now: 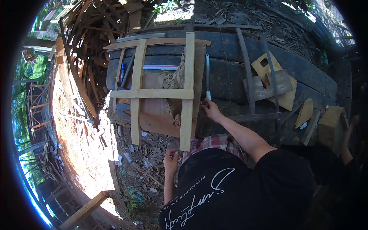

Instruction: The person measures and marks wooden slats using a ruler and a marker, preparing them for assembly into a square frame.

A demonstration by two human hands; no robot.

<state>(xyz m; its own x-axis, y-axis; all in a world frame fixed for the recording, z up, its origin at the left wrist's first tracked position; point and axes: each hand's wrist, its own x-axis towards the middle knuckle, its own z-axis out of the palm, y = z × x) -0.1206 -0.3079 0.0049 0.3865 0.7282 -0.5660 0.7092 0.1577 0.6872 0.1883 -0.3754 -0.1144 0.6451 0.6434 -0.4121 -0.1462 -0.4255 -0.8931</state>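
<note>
A wooden frame of pale slats (153, 94), two long ones joined by a crosspiece, lies over brown boards (157, 122) on a dark bench. My right hand (211, 110) reaches to the boards' right side, its fingers pinched together. Just above those fingertips is the pale end of a long metal ruler-like tool (207, 78). Below the frame, near the bottom of its right slat, my left hand (171, 161) is raised with fingers curled in. What sits between the fingers of either hand is too small to make out.
A blue marker (122, 73) and a white ruler (161, 67) lie on the dark bench (226, 71). Cut plywood pieces (285, 96) rest at the right, near a wood block (330, 122). Scrap wood (92, 57) is heaped at upper left. Part of another person's arm (347, 143) shows at far right.
</note>
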